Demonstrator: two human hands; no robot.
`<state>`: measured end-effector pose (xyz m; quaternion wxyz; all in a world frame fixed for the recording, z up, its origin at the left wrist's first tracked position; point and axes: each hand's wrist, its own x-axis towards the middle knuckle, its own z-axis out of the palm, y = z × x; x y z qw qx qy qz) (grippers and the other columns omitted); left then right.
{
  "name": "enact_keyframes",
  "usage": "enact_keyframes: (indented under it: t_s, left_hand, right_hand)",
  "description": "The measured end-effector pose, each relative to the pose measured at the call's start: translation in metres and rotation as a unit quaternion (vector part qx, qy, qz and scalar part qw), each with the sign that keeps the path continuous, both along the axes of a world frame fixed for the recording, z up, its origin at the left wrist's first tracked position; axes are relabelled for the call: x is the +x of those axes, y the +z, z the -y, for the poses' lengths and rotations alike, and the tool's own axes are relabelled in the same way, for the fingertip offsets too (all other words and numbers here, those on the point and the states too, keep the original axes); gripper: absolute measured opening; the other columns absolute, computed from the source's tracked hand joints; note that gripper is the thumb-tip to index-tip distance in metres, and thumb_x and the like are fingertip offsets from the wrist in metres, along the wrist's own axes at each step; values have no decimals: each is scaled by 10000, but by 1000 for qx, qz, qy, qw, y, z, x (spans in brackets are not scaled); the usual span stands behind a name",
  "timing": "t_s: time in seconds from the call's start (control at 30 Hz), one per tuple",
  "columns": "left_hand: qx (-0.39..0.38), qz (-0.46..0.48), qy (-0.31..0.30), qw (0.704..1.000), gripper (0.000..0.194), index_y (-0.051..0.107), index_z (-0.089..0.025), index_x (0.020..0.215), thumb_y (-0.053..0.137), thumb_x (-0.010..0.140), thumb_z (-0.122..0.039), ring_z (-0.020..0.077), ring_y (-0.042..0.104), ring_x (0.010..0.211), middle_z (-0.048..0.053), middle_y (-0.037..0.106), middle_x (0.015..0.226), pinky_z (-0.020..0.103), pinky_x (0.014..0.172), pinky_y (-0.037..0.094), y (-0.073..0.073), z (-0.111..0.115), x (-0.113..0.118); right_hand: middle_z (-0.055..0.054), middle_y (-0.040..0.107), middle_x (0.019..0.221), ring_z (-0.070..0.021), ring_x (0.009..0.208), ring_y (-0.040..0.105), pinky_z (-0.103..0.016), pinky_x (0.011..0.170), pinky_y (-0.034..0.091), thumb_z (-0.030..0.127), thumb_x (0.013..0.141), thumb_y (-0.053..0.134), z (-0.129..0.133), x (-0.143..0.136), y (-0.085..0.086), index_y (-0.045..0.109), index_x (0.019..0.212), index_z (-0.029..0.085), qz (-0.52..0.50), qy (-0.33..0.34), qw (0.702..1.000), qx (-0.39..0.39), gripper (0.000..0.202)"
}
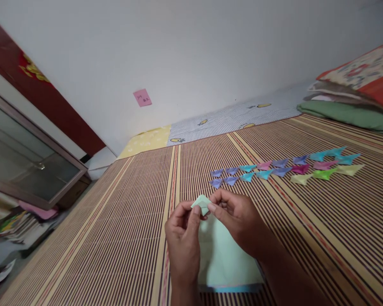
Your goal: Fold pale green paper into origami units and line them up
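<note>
A small, pale green folded paper (201, 203) is held up between both hands. My left hand (184, 236) pinches its lower left side, the thumb lying across the front. On the right, my right hand (238, 216) grips the paper's right corner between thumb and fingers. Below the hands lies a larger pale green sheet (228, 255) on the striped mat, with a blue edge showing under its near side. Two rows of small folded paper pieces in blue, purple, pink, green and yellow, such as the bright green one (324, 174), sit beyond my right hand.
The striped bamboo mat (140, 221) spreads to a wall with a pink note (142, 97). Folded bedding (347, 114) and a patterned pillow (364, 70) are piled at the right. At the left stand a glass-fronted cabinet (28, 157) and stacked papers (17, 227).
</note>
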<state>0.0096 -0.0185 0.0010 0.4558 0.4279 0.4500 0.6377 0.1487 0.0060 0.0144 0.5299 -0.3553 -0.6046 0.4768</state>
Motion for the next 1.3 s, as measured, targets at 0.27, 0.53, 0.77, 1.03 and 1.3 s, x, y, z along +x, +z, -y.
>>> enact_keyframes:
  t_s: [0.27,0.53,0.77,1.03,1.3]
  left_hand:
    - [4,66,-12,998,175,739,-162,908,781,851,-323,132,658,706,29,715,815,215,644,519,1,-2,4]
    - [-2,33,24,999,203,692,-161,795,781,846,-336,111,592,646,-6,654,713,200,603,488,-2,-3,7]
    - [2,-34,-3,999,206,679,-162,772,768,858,-327,128,563,687,-5,618,713,224,664,469,3,1,1]
    - [-9,-94,-40,995,216,696,-170,753,705,904,-323,146,556,714,-2,615,707,242,703,454,13,2,1]
    - [-24,-5,-76,997,208,688,-163,781,712,912,-323,132,588,694,7,659,730,238,695,468,1,-4,0]
  right_hand:
    - [3,645,716,-146,675,584,-266,624,458,293,924,610,0,0,1,627,777,183,4,-5,1000,0,185]
    - [15,601,664,-138,613,547,-263,568,418,273,910,583,2,-5,5,598,759,187,53,-34,998,9,175]
    - [26,621,716,-141,681,575,-266,636,447,230,880,637,-1,-1,3,652,845,191,42,-36,998,26,55]
    - [17,621,682,-145,647,583,-284,628,447,233,921,599,1,-1,1,635,762,186,54,-58,995,58,169]
    - [19,621,632,-142,585,603,-268,570,483,269,912,630,-1,-8,-1,631,760,185,-15,-35,999,9,174]
